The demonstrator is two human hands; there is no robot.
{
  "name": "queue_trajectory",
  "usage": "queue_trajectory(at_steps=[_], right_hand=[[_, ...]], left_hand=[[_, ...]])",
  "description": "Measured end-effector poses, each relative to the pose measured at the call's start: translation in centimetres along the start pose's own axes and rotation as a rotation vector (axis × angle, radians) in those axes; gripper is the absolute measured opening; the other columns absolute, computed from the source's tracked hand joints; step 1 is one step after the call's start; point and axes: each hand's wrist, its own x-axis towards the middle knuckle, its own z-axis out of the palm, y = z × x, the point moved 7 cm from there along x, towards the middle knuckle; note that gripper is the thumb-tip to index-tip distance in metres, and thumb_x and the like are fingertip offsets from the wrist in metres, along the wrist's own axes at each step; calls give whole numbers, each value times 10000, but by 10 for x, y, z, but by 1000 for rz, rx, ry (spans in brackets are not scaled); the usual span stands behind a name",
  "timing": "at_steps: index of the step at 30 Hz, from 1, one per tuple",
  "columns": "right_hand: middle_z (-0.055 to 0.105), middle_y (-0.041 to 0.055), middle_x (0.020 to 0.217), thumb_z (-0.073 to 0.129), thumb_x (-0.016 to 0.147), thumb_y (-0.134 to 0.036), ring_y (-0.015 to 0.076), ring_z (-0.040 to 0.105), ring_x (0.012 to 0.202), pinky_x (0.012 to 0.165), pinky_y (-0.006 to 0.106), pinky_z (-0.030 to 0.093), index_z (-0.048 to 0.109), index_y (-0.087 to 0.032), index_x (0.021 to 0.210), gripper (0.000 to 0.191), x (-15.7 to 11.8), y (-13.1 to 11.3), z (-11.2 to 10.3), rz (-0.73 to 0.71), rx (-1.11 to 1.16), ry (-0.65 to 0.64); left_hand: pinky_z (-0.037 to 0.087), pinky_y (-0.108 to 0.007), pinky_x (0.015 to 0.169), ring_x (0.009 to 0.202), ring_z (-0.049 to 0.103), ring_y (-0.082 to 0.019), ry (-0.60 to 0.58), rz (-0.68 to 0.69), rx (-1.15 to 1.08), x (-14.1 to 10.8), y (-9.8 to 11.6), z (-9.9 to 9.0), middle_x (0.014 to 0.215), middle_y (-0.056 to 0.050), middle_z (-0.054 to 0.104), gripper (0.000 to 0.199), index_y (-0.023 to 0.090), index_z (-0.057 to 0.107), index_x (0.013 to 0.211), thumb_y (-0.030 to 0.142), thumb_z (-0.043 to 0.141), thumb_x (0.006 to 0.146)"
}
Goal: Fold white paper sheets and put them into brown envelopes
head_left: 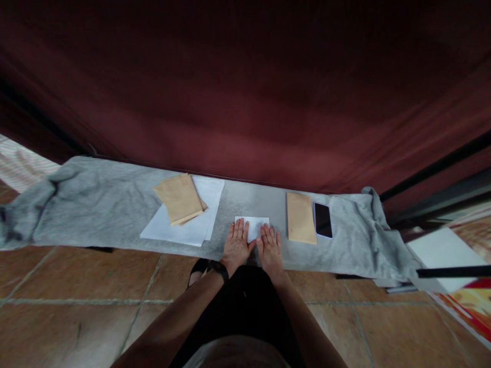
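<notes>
A: Clock centred on the small white paper (253, 228), and out at nine the grey cloth (103, 204) ripples along, bunched at its far end!

B: Closer in, towards nine, come the white sheets (197, 227), overlapping at a slant, and on top sits the brown paper pile (180, 198), its pieces fanned askew.

A: Next, at eight, the left hand (236, 245), dark wristband (218, 269) behind it, palm down and flat! Fingers stretch long, close together, over the paper's left part.

B: And there's the paper itself, lying flat on the cloth right in front of the person, its middle showing between the two hands; dark red fabric (245, 117) rises at twelve.

A: Over to four, the right hand (270, 250) presses flat too, fingers straight and slightly fanned on the paper's right part, the thumbs close to each other.

B: Near three, the brown paper piece (301, 219) lies alone, longways to the person.

A: Just beyond it, also three, a phone (323, 221), dark screen up, light-coloured rim!

B: And way out past it, between three and four, a pale sheet (441, 250) beyond the cloth's crumpled end.
</notes>
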Motion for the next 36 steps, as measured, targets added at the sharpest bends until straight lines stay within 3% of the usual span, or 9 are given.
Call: queue_trajectory(at_steps=[5,11,19,31,36], right_hand=[[427,124,1536,263,1052,-267,231,328,1453,1194,452,219,436,-120,1476,481,35,-12,20,-61,16,-137],[388,132,1557,270,1046,-282,244,307,1462,1191,482,204,370,-126,1512,502,37,-9,34,-69,7,-157],[373,147,1565,301,1030,-291,251,303,1460,1184,496,216,317,-118,1534,533,38,-6,32,-36,-37,-148],[374,168,1560,317,1028,-334,273,352,1430,1167,509,254,294,-92,1537,564,29,14,25,62,-92,-63],[361,174,1565,321,1024,-318,280,350,1431,1167,517,252,249,-94,1553,579,27,13,24,66,-106,-60]], left_hand=[[144,-536,1216,1483,250,-339,-20,17,-4,1,0,3,1562,-236,335,711,19,321,1509,429,430,939],[150,-534,1217,1488,239,-332,-7,23,-6,1,0,2,1563,-223,345,708,25,326,1509,400,448,921],[180,-505,1216,1490,248,-293,7,38,-18,0,-6,-1,1575,-181,342,628,72,357,1507,375,385,958],[193,-498,1214,1470,308,-254,6,-84,-17,7,-33,-2,1563,-126,378,588,97,365,1509,361,277,991],[188,-523,1209,1465,317,-261,15,-88,-16,7,-34,-4,1552,-117,400,575,116,379,1505,354,276,992]])
